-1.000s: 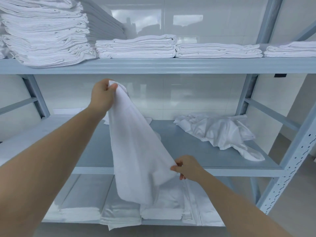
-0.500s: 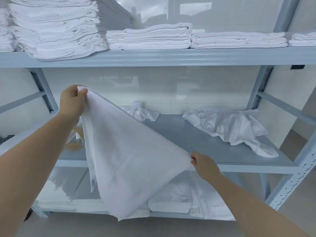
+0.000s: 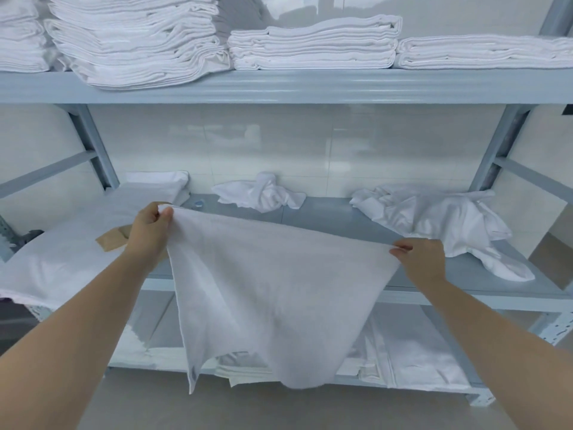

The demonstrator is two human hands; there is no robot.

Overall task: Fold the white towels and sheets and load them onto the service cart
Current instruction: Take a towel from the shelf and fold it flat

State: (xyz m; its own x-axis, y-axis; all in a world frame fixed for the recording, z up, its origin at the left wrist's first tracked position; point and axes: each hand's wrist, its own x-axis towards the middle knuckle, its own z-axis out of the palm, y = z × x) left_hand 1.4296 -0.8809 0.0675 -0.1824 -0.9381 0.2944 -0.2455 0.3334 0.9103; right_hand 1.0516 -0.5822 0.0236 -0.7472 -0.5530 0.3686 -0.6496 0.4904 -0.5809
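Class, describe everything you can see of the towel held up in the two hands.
The towel is plain white, with a soft, slightly nubby terry look and a hemmed left edge. It is unfolded and held spread in the air in front of the grey shelf. The left hand pinches one top corner, the right hand the other, so the top edge runs taut and slopes down to the right. The rest hangs loose, its lower edge uneven, with one corner dangling at lower left. Only the hands visibly touch it.

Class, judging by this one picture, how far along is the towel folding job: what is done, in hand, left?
Done: folded stacks on the top shelf. In hand: left hand and right hand pinch an unfolded towel by its corners. Left: crumpled linen and a small crumpled cloth on the middle shelf. No cart visible.
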